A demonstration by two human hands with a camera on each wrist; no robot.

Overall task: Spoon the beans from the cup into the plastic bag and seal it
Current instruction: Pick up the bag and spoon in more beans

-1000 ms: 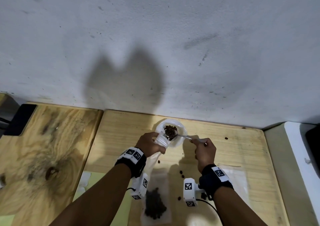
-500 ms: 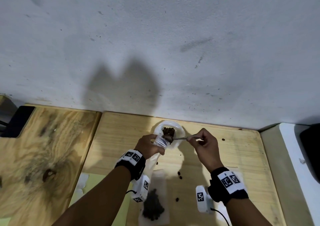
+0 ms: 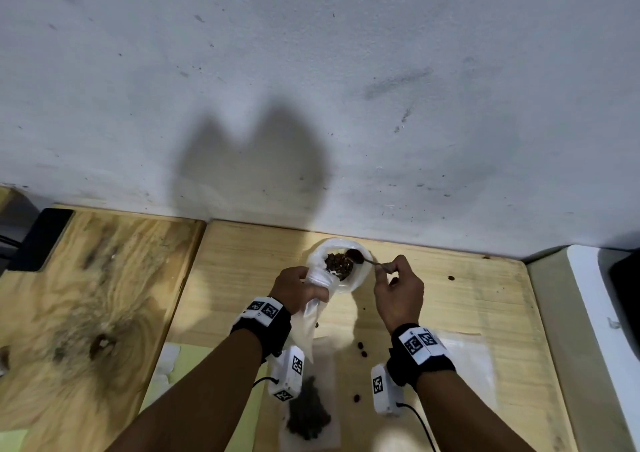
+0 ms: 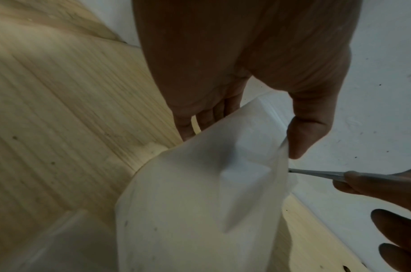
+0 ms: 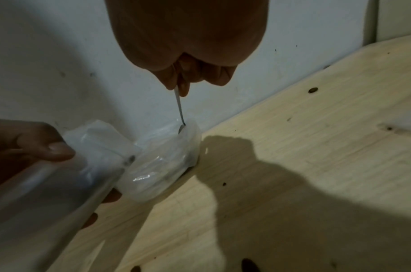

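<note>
Scooping beans at lower centre

I am gripping the bag (image 3: 313, 308) mouth beside the cup (image 3: 341, 266) with my left hand (image 3: 294, 287), keeping transfers short; my right hand (image 3: 398, 290) fingers are pinching the spoon (image 3: 360, 257).

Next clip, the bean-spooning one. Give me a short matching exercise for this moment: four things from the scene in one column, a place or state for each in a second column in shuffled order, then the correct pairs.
Things
1. spoon
2. plastic bag
3. cup
4. loose beans

Places or states
A. stands on the table by the wall, beans inside
B. scattered on the wooden table
C. gripped near its mouth by the left hand
D. pinched by the handle in the right hand, bowl over the cup

Pairs: 1-D, 2-C, 3-A, 4-B
</note>
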